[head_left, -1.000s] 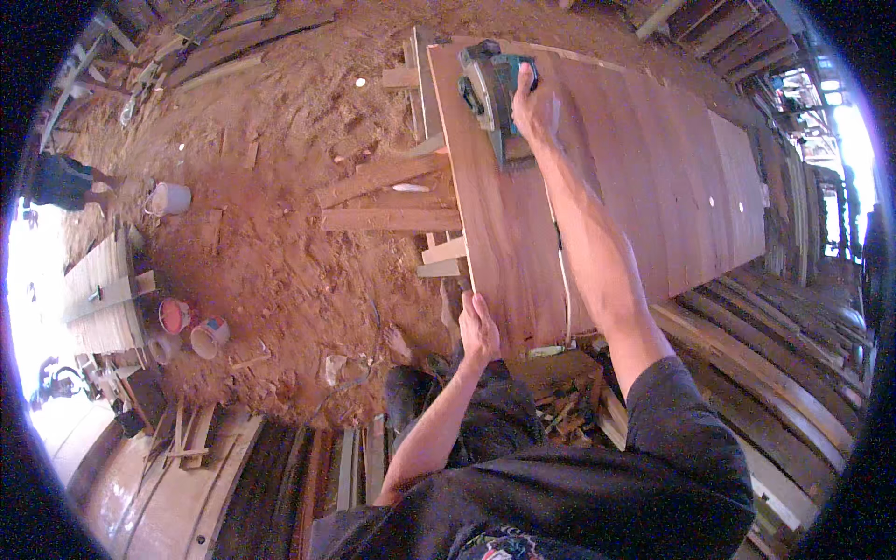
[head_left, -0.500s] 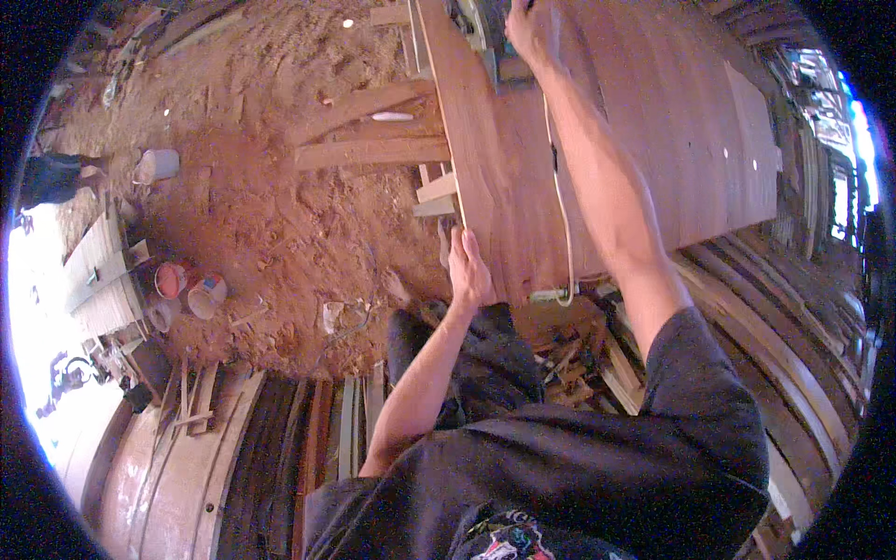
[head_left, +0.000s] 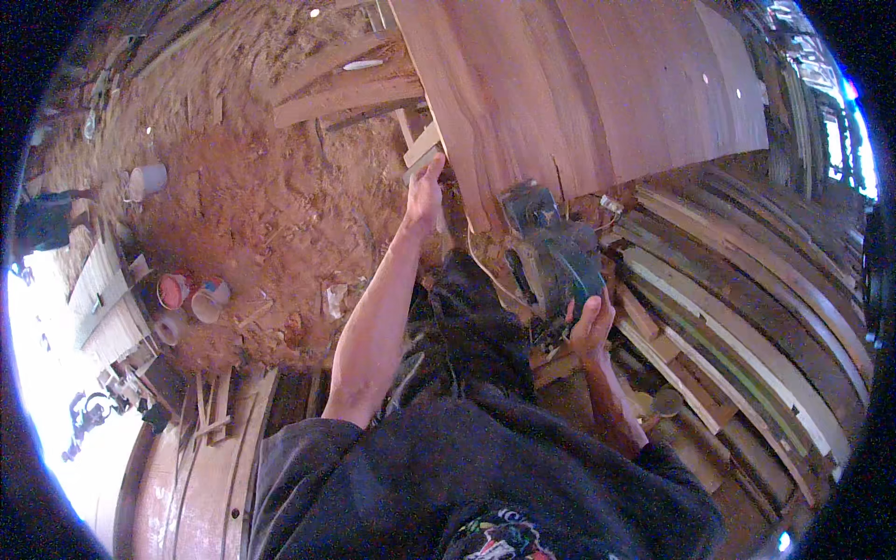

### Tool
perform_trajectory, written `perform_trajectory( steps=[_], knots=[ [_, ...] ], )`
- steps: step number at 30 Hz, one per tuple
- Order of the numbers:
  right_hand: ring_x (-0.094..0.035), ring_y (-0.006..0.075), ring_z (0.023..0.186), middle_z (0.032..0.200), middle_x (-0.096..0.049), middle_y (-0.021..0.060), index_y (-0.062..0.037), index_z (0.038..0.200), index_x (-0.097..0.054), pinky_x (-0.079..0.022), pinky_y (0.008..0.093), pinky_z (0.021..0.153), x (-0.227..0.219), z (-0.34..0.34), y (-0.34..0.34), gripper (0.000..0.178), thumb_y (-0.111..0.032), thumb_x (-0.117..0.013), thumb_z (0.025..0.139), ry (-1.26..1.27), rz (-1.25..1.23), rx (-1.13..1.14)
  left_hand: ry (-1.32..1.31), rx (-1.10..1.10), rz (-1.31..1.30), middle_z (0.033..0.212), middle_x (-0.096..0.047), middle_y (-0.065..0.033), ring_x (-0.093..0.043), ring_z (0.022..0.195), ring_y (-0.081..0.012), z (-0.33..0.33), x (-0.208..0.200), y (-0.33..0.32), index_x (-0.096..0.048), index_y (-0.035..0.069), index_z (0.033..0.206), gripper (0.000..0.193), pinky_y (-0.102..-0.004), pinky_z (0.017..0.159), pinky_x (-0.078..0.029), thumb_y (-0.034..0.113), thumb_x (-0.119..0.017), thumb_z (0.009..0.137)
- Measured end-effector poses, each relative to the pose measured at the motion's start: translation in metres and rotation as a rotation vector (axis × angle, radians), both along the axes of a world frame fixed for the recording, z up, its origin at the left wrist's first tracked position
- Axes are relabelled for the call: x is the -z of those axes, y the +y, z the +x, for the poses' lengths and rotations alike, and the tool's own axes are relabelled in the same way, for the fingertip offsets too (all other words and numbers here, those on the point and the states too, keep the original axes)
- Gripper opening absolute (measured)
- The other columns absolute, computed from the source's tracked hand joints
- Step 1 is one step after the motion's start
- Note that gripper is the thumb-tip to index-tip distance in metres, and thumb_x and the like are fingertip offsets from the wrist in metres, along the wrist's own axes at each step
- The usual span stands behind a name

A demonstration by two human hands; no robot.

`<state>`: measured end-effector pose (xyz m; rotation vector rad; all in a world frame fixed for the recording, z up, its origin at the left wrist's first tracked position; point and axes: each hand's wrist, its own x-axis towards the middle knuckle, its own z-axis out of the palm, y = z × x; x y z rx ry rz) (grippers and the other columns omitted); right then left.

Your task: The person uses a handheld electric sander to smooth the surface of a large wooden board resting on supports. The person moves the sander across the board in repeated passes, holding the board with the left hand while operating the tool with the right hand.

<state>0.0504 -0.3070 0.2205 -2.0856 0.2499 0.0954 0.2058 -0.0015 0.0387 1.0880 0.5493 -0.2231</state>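
This looks like a rough woodworking workshop. A broad wooden panel (head_left: pixel 551 93) lies raised at the far side, with a dark power tool (head_left: pixel 560 266) by its near edge; long planks (head_left: pixel 747 280) line the right, wide boards (head_left: pixel 191 485) lie near left, and buckets (head_left: pixel 211 301) stand on loose reddish-brown ground (head_left: pixel 247 205).

You wear a dark, almost black shirt (head_left: pixel 448 467) with short, loose sleeves (head_left: pixel 674 490). Low on its front there is a small print (head_left: pixel 504 539) with white and red. Your trousers (head_left: pixel 478 322) are dark also. Your left hand (head_left: pixel 425 201) and right hand (head_left: pixel 594 329) are bare.
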Motion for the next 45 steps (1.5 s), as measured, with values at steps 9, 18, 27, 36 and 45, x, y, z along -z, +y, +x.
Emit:
perform_trajectory(
  steps=[9,18,27,36,45],
  knots=[
    [-0.059,0.0114,0.053,0.066,-0.061,0.0019,-0.0041,0.106,-0.063,-0.047,0.0301,0.048,0.004,0.115,0.048,0.042,-0.044,-0.051,0.111,-0.023,0.035,-0.062,-0.021,-0.062,0.050,0.104,-0.074,-0.0078,-0.068,0.097,-0.0231,0.001,0.012,0.000,-0.074,0.001,0.122,0.058,-0.0392,0.095,-0.052,0.053,-0.052,0.108],
    [-0.074,0.0458,0.088,0.097,-0.075,0.0287,0.0012,0.119,-0.072,-0.057,0.0533,0.074,0.005,0.338,0.155,0.069,-0.061,-0.043,0.108,-0.062,-0.274,-0.125,0.034,-0.165,0.414,0.135,-0.065,-0.0254,-0.060,0.124,-0.0406,0.019,-0.024,-0.057,-0.053,-0.001,0.142,0.062,-0.0484,0.108,-0.044,0.051,-0.038,0.114],
    [-0.066,0.0249,0.053,0.060,-0.063,0.0123,0.0026,0.086,-0.070,-0.053,0.0424,0.055,0.064,0.590,0.218,0.081,-0.072,-0.045,0.103,-0.529,-0.319,-0.135,0.152,-0.192,0.698,0.113,-0.070,-0.0328,-0.063,0.107,-0.0570,0.032,-0.064,-0.076,-0.052,0.004,0.132,0.052,-0.0605,0.088,-0.049,0.049,-0.037,0.113],
    [-0.059,0.0530,0.127,0.135,-0.063,0.0352,0.0020,0.138,-0.061,-0.048,0.0578,0.105,0.046,0.703,0.243,0.068,-0.056,-0.042,0.108,-0.441,-0.243,-0.185,0.315,-0.123,0.683,0.116,-0.071,-0.0309,-0.071,0.108,-0.0461,0.052,-0.089,-0.066,-0.045,-0.002,0.146,0.080,-0.0541,0.090,-0.054,0.051,-0.075,0.095],
    [-0.069,0.0359,0.072,0.083,-0.071,0.0190,-0.0008,0.120,-0.066,-0.054,0.0491,0.067,0.004,0.443,0.068,0.061,-0.057,-0.047,0.109,-0.056,-0.084,-0.175,0.368,-0.061,0.796,0.137,-0.064,-0.0325,-0.063,0.126,-0.0484,0.049,-0.084,-0.075,-0.038,-0.001,0.153,0.109,-0.0514,0.107,-0.051,0.047,-0.096,0.073]
  ],
)
